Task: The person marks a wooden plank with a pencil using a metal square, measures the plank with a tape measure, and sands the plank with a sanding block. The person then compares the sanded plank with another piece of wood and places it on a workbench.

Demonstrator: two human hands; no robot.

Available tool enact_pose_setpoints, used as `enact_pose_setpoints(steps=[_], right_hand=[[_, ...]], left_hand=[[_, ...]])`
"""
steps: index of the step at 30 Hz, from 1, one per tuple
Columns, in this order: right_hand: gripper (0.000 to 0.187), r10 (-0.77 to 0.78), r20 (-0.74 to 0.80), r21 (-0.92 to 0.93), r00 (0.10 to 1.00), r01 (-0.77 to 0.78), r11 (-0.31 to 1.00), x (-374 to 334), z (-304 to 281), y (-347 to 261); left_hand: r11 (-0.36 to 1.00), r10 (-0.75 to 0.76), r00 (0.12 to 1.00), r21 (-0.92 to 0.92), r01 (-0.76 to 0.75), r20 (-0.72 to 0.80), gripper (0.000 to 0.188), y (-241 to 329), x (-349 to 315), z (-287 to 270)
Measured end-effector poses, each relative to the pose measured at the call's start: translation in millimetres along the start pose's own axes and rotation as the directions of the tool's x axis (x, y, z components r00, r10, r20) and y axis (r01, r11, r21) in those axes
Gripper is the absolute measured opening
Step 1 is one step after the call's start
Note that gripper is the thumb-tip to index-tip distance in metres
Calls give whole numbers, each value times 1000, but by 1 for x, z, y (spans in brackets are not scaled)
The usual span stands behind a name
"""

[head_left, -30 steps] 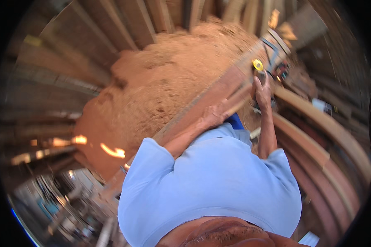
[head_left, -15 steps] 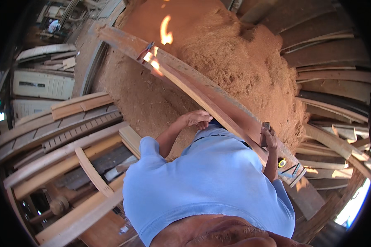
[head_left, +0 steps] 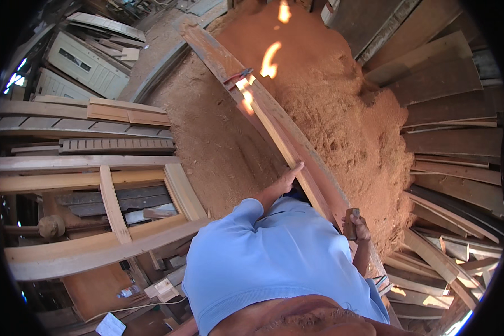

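Note:
A long, narrow strip of light wood [head_left: 284, 147] lies along a weathered brown plank [head_left: 319, 162] that slants across in front of me. My left hand [head_left: 288, 178] touches the strip's near-left side, one finger stretched out over its top. Near the plank's right end, my right hand [head_left: 361, 228] is closed around a small brown block [head_left: 350, 224]; whether the block is a tool I cannot tell. Toward the far end of the strip, a tool with red handles [head_left: 239, 76] lies on the plank.
A reddish sawdust heap [head_left: 341, 112] rises beyond the plank. Dark boards [head_left: 453, 143] lean along the right. At left stand a pale wooden frame [head_left: 106, 207] and stacked timber, with a white panel door [head_left: 84, 64] farther back. A plastic bottle [head_left: 129, 292] lies at lower left.
My left hand has come from beside my waist onto the strip, with a finger stretched out. My right hand still holds the block, now close to the plank. The whole view has turned.

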State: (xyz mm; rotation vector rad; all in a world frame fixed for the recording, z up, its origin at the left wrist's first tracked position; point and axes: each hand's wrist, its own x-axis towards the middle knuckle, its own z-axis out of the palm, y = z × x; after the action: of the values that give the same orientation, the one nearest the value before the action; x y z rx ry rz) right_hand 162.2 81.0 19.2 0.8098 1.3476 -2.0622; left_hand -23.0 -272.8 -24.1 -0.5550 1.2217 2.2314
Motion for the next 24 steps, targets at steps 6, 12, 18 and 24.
enact_pose_setpoints(steps=[6, 12, 18, 24], right_hand=[[54, 19, 25, 53, 1000, -20, 998, 14, 6, -1], [51, -49, 60, -111, 997, 56, 992, 29, 10, 0], [61, -219, -6, -371, 976, 201, 906, 31, 32, -5], [61, -287, 50, -572, 957, 263, 777, 37, 79, -36]], left_hand=[[999, -24, 999, 45, 25, -23, 79, -10, 7, -21], [919, -27, 976, 379, 109, -216, 102, 1, -2, -14], [849, -83, 950, 478, 225, -300, 109, 18, -9, -2], [846, -110, 951, 475, 242, -289, 101, 28, -2, 2]])
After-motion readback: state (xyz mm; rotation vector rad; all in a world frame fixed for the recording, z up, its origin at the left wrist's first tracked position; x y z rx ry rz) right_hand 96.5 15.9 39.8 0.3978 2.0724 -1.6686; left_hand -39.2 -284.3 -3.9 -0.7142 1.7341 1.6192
